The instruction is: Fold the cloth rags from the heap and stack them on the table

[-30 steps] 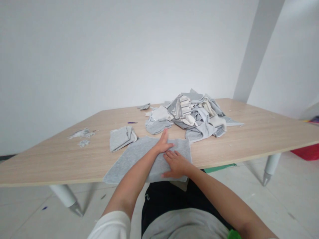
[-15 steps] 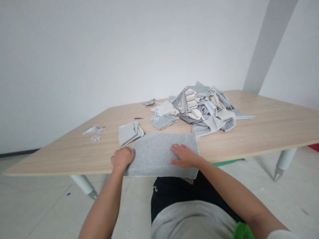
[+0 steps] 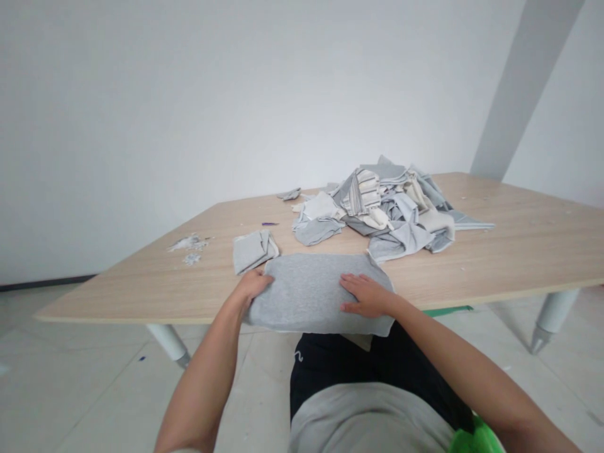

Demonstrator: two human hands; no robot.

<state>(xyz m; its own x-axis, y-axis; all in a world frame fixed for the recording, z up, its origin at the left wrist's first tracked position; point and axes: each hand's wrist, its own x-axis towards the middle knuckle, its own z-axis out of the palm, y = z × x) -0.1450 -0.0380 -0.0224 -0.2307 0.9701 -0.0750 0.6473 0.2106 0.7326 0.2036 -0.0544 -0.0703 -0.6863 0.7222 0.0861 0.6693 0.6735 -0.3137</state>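
A grey piece of fabric (image 3: 306,292) lies spread at the table's front edge, its near side hanging slightly over. My left hand (image 3: 253,285) is closed on the left edge of this fabric, thumb on top. Flat on its right part rests my right hand (image 3: 365,296), fingers stretched out and thumb apart. Just beyond my left hand sits a folded grey cloth (image 3: 252,250), close to the fabric's upper left corner.
A heap of grey, cream and striped fabric pieces (image 3: 401,211) covers the back middle of the wooden table (image 3: 519,245). White lint scraps (image 3: 189,244) lie at the left. A small dark purple tool (image 3: 270,223) lies behind the folded cloth. The wall (image 3: 236,94) stands behind.
My left hand has moved up along the fabric's left edge and now grips it. The fabric's corners have shifted a little; my right hand stays flat on it. The view has turned slightly left.
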